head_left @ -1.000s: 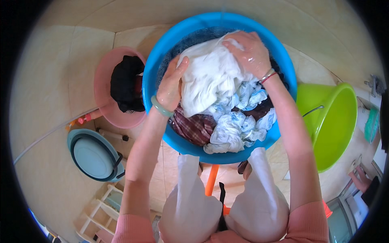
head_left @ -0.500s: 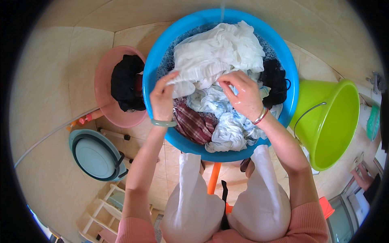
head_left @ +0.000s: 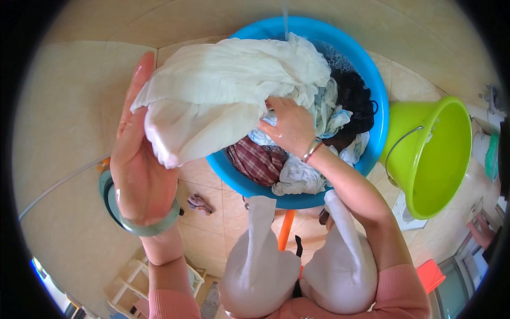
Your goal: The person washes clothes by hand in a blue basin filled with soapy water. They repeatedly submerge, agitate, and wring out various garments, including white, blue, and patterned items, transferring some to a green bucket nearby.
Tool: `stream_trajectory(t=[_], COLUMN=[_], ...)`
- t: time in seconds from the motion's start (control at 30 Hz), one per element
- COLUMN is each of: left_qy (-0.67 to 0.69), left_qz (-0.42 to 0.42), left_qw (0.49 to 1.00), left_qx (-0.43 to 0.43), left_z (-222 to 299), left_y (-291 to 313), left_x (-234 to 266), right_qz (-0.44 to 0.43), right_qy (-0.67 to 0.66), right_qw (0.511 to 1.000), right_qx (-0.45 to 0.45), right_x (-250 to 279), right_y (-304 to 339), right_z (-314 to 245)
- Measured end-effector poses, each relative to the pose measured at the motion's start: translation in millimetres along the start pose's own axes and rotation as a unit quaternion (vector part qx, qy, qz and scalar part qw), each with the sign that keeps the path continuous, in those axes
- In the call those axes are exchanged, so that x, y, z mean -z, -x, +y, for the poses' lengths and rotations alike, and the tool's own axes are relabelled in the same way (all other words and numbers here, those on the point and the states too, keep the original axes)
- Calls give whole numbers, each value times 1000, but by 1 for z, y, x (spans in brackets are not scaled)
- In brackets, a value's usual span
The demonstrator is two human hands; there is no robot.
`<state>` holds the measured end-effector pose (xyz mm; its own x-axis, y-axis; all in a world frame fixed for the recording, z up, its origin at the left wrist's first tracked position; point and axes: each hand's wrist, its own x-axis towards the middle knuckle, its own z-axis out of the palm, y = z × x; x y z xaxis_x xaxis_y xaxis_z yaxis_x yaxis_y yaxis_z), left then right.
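A wet white garment (head_left: pixel 212 80) is lifted and spread between my hands, its left end held out past the rim of the blue tub (head_left: pixel 380 143). My left hand (head_left: pixel 143 175) is raised palm up at that end, with its fingers tucked under the cloth and one digit sticking up outside. Over the tub, my right hand (head_left: pixel 292 125) grips the garment's lower edge. Below lie a maroon plaid cloth (head_left: pixel 257 162), pale blue and white laundry (head_left: pixel 300 175) and a black garment (head_left: pixel 353 106) in sudsy water.
A thin stream of water (head_left: pixel 285 21) falls into the tub at the back. To the right leans a lime-green bucket (head_left: pixel 441 159) with a wire handle. A small crumpled cloth (head_left: pixel 200 204) lies on the tiles. A wooden rack (head_left: pixel 127 287) stands at lower left.
My left hand has come up and left, pulling the white garment out over the tub's rim; it now covers the pink basin. My right hand has shifted left with the cloth.
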<state>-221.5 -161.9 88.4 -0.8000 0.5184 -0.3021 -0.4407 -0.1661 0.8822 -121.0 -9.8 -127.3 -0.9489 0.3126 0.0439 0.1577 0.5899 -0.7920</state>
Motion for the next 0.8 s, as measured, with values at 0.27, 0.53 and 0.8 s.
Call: stream_trajectory(t=[0.27,0.53,0.8], left_qy=[59,-720,-605], left_qz=[59,80,-204], left_qw=[995,667,748], left_qx=[-58,-177,-180], left_z=[-28,-85,-130], left_y=[-42,-31,-39], left_x=[68,86,79], right_qz=[68,152,-60], right_qy=[-400,-218,-169], right_qw=[891,962,983], right_qx=[-205,-65,-31], right_x=[32,161,143], right_y=[-9,-7,-13], right_z=[18,-2,35])
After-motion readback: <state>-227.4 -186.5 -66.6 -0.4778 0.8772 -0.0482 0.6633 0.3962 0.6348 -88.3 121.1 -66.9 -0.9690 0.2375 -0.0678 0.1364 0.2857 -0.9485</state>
